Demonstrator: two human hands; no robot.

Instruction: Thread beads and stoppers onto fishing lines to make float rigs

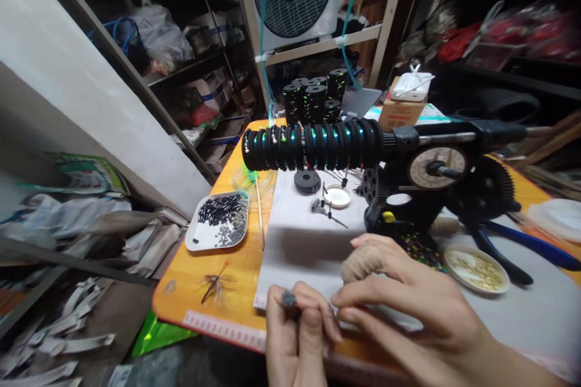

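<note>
My left hand (302, 335) is closed near the table's front edge. A small dark-grey knobbly cluster (288, 298) pokes out between its thumb and fingers. To its right, my right hand (408, 299) holds its fingertips pinched together, close to the left fingers. What they grip is too small to make out. Beige wrapping (363, 263) covers one of the right fingers. Beyond both hands lies a white sheet (290, 248), with a small tangle of dark swivel-like parts (329, 211) on it.
Above the sheet, a hand-cranked winder (438, 166) carries a row of black foam rings (313, 145). A white tray (193, 236) of black tubes and grey beads stands left. Blue-handled pliers (535, 245) and a dish (503, 287) of gold pieces lie right.
</note>
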